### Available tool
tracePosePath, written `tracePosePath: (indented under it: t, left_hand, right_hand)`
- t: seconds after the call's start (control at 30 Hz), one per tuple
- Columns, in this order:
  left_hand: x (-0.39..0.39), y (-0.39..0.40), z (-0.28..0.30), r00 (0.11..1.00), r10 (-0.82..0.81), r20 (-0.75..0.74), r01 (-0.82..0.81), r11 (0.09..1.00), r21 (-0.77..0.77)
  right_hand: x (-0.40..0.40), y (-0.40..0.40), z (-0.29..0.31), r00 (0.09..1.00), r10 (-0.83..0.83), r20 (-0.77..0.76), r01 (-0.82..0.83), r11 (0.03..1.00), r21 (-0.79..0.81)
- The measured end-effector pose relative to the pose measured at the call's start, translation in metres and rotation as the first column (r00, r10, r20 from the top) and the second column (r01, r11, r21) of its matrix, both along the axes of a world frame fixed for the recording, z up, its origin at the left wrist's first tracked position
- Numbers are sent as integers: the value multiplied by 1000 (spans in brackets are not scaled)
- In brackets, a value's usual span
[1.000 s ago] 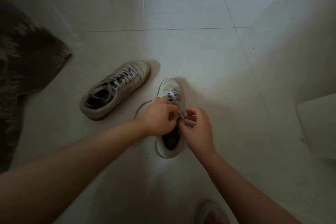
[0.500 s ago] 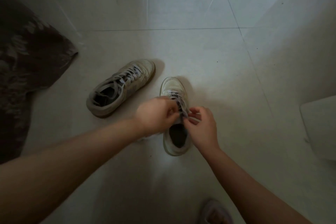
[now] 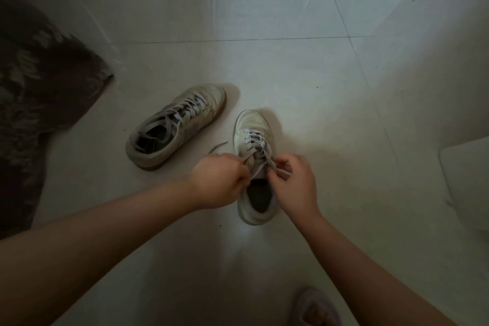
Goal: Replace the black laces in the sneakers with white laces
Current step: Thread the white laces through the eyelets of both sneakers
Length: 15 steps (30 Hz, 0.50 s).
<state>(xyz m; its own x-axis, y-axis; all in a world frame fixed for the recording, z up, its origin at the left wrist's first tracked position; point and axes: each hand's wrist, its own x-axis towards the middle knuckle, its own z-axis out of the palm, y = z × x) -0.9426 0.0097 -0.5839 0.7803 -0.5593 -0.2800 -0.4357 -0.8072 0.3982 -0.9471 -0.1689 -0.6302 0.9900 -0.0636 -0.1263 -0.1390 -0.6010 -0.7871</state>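
Observation:
Two pale sneakers stand on the tiled floor. The right sneaker (image 3: 251, 124) points away from me, with a white lace (image 3: 254, 140) crossed up its front. My left hand (image 3: 219, 180) grips one end of that lace at the shoe's left side. At the right side of the tongue my right hand (image 3: 293, 182) pinches the other end. The left sneaker (image 3: 180, 127) lies at an angle further left, laced in white, with nobody touching it. A loose lace end (image 3: 217, 147) trails on the floor between the two shoes.
Dark patterned fabric (image 3: 34, 103) covers the floor on the left. A pale flat object (image 3: 468, 182) sits at the right edge. My foot in a slipper (image 3: 315, 309) shows at the bottom. Bare tiles (image 3: 264, 61) stretch beyond the shoes.
My hands have drawn slightly apart at the top of the right sneaker, pulling the lace ends outward. The view has shifted a little; the shoes stay put.

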Motion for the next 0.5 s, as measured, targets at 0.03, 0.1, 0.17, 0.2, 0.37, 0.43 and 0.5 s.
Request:
tracePosePath:
  t: [0.03, 0.1, 0.17, 0.2, 0.37, 0.43, 0.5]
  left_hand:
    - [0, -1, 3, 999, -32, -15, 32, 999, 13]
    - [0, -6, 11, 983, -144, -112, 151, 987, 52]
    - [-4, -14, 17, 938, -219, -269, 257, 960, 113]
    - [-8, -19, 18, 913, -237, -332, 300, 942, 152]
    - [-17, -26, 15, 828, -244, -505, 439, 843, 312]
    - [-17, -27, 15, 806, -251, -536, 457, 839, 294]
    - [-13, -22, 19, 793, -245, -558, 452, 850, 269]
  right_hand:
    - [0, 1, 0, 1000, -3, 6, 3, 1000, -4]
    - [1, 2, 0, 1000, -1, 6, 1, 1000, 6]
    - [1, 2, 1, 1000, 4, -11, -4, 1000, -5]
    - [1, 3, 1, 1000, 8, -12, -8, 1000, -12]
    - [2, 4, 2, 999, 40, -3, -40, 997, -59]
    - [1, 5, 3, 999, 48, -15, -49, 996, -81]
    - [1, 6, 4, 998, 46, -30, -49, 994, -93]
